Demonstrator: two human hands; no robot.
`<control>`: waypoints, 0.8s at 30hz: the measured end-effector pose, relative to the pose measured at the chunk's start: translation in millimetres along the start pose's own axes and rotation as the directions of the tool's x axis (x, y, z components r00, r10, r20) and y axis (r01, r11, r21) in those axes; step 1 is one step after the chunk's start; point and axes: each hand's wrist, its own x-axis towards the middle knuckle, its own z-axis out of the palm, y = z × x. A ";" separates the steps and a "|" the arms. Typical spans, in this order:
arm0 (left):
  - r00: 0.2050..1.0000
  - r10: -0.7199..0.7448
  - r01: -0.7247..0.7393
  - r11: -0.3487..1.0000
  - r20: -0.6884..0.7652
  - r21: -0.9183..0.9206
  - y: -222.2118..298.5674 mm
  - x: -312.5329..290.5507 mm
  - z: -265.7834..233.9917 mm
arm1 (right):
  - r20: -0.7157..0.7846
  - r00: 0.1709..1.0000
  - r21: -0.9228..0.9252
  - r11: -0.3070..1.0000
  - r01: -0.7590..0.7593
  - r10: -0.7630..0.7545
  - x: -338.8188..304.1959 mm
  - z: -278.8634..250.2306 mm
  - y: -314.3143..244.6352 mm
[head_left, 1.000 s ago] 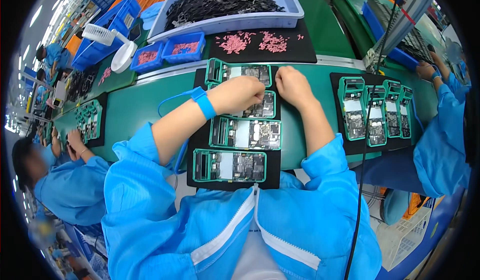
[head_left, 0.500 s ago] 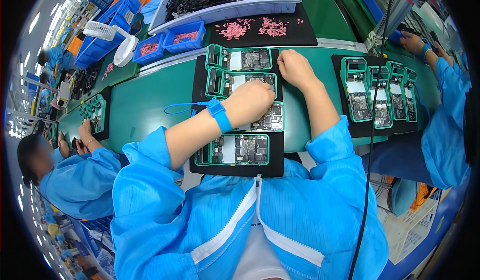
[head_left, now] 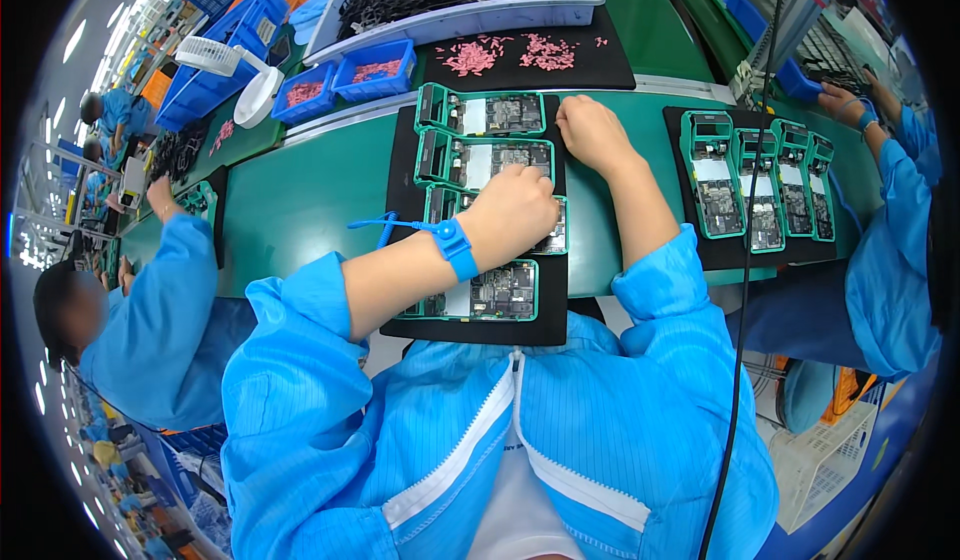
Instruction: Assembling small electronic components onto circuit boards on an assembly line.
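Observation:
My left hand (head_left: 514, 216) is closed, knuckles up, over the third of three green-framed device housings with exposed circuit boards in a column, plus one more in front. It covers much of that third housing (head_left: 557, 232); whatever its fingertips hold is hidden. A blue wrist strap (head_left: 457, 250) with a cord circles this wrist. Farther up are the top housing (head_left: 512, 115) and the second housing (head_left: 480, 163); the nearest housing (head_left: 507, 291) lies partly under my forearm. My right hand (head_left: 594, 134), also closed, rests just right of the top housing. I cannot make out anything in its fingers.
The housings lie on a black mat (head_left: 470, 334) on a green bench (head_left: 300, 210). Ahead are pink pieces (head_left: 548, 54), blue bins (head_left: 374, 70) and a tub (head_left: 460, 35) of black strips. More housings (head_left: 719, 205) stand right; a cable (head_left: 740, 310) hangs there. Co-workers sit either side.
My left hand has shifted slightly toward me and right, staying over the third housing. My right hand keeps its place. The co-worker on the left has reached an arm forward.

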 end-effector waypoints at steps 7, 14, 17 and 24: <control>0.993 -0.117 0.120 0.962 0.028 -0.244 -4.7 -15.8 11.4 | -0.078 0.997 0.042 0.999 0.011 -0.008 -5.4 -5.5 3.1; 0.952 -0.273 0.151 0.813 -0.139 -0.563 -46.1 -36.1 -11.5 | -0.247 0.948 0.268 0.926 0.265 -0.200 -73.6 -29.7 -48.6; 0.848 -0.463 0.247 0.775 -0.258 -0.581 -69.8 -52.1 -17.8 | -0.116 0.958 0.296 0.912 0.284 -0.261 -110.6 -29.3 -80.9; 0.735 -0.640 0.358 0.646 -0.223 -0.675 -75.2 -80.5 -7.0 | -0.047 0.934 0.189 0.915 0.356 -0.353 -133.1 -20.9 -116.3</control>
